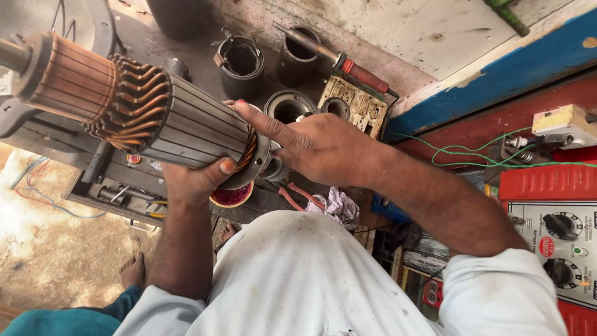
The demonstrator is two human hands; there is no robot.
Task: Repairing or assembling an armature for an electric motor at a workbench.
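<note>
While the left hand point(196, 180) grips the motor armature point(149, 115) from below (fingers wrapped), the right hand point(323, 146), fingers loosely open, index touching its right rim, holds nothing; cylindrical housings point(241, 62) crowd the far bench point(205, 68).

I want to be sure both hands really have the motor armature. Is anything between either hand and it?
Nothing visible. The left hand cups the armature from below, thumb on its steel core. The right hand lies at its near end, index finger on the core's edge.
</note>
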